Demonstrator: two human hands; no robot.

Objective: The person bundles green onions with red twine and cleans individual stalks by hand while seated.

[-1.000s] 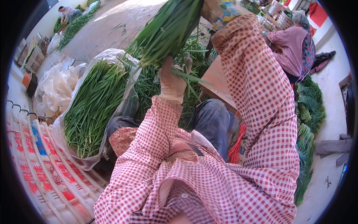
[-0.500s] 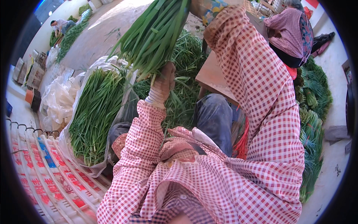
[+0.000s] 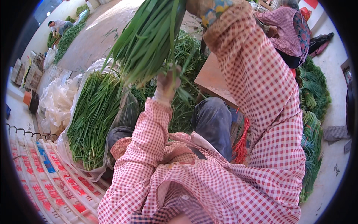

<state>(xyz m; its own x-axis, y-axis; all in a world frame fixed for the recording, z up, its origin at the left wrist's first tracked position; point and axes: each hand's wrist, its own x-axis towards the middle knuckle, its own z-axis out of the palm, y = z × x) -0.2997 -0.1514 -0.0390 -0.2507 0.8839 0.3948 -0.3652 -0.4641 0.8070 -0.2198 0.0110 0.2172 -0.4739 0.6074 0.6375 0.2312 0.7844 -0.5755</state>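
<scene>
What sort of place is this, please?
Probably a packing place for greens: a plastic bag full of them, bundles at right, and a heap beside a co-worker.

The one view here looks steeply down from the wearer's head, close above the checked sleeves (image 3: 261, 93), facing forward over the knees (image 3: 212, 121) to the floor (image 3: 85, 44) beyond, edges bowing

Leaf bunch (image 3: 151, 41) — smooth, w/ slight sheen. Bag heap (image 3: 56, 100): thin plastic, glossy & crinkled. Crate (image 3: 56, 183): hard-plastic look, smooth ribs. Checked sleeve (image 3: 257, 78) = matt cloth; trousers (image 3: 214, 121) ditto, dusty-looking. Red strands (image 3: 243, 142) — plasticky, shiny. Floor (image 3: 91, 43) matt, concrete-like.
</scene>
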